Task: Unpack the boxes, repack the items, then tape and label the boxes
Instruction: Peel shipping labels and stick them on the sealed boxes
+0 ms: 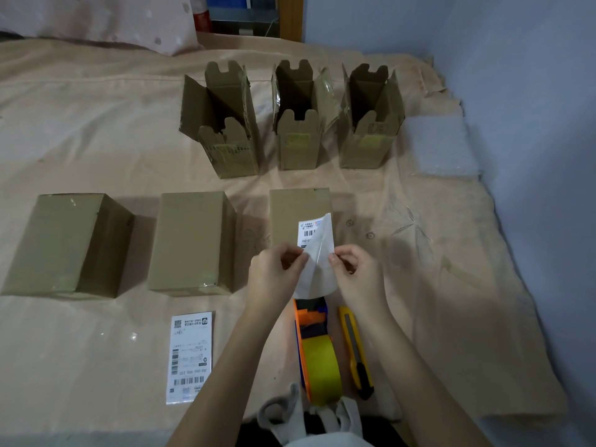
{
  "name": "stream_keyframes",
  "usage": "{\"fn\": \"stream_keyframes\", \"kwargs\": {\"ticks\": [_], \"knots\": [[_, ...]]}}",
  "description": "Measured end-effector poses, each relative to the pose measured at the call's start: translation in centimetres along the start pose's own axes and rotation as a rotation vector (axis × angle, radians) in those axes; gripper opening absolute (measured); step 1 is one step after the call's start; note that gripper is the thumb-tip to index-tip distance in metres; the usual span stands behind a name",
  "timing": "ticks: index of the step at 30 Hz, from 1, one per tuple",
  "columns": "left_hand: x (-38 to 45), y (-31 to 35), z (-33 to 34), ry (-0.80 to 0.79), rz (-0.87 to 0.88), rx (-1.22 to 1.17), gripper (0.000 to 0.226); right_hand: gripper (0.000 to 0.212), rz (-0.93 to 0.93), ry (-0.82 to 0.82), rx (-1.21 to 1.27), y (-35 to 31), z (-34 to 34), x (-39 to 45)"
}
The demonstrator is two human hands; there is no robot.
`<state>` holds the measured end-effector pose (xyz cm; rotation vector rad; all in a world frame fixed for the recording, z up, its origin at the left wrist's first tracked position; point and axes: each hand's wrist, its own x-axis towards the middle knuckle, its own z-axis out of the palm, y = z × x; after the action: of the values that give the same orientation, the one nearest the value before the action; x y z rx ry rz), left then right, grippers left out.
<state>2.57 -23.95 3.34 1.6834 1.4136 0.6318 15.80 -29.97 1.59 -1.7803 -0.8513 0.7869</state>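
Observation:
Three closed cardboard boxes lie in a near row: left (64,243), middle (190,240), right (298,211). Behind them stand three open boxes (225,124), (301,114), (371,117) with their flaps up. Over the right closed box, my left hand (277,272) and my right hand (358,272) both pinch a white shipping label (314,240), whose backing sheet curls away from it. Another label (190,356) lies flat on the cloth at the near left.
An orange tape dispenser with yellow tape (317,350) and a yellow utility knife (356,350) lie near my forearms. A sheet of bubble wrap (442,146) rests at the right by the blue wall. A pillow (96,17) sits at the far left.

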Motion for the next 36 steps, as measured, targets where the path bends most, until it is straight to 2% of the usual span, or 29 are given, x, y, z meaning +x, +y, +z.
{"fn": "stream_keyframes", "kwargs": {"ticks": [21, 30, 36], "knots": [[0.7, -0.9, -1.5, 0.086, -0.037, -0.047, 0.005, 0.011, 0.039, 0.078, 0.034, 0.7, -2.5, 0.9], [1.1, -1.1, -2.0, 0.111, -0.065, -0.091, 0.001, 0.023, 0.071, 0.133, 0.038, 1.3, -5.2, 1.7], [1.3, -1.0, -1.8, 0.11, -0.06, -0.129, 0.002, 0.007, 0.109, 0.208, 0.035, 2.8, -7.2, 2.1]]}}
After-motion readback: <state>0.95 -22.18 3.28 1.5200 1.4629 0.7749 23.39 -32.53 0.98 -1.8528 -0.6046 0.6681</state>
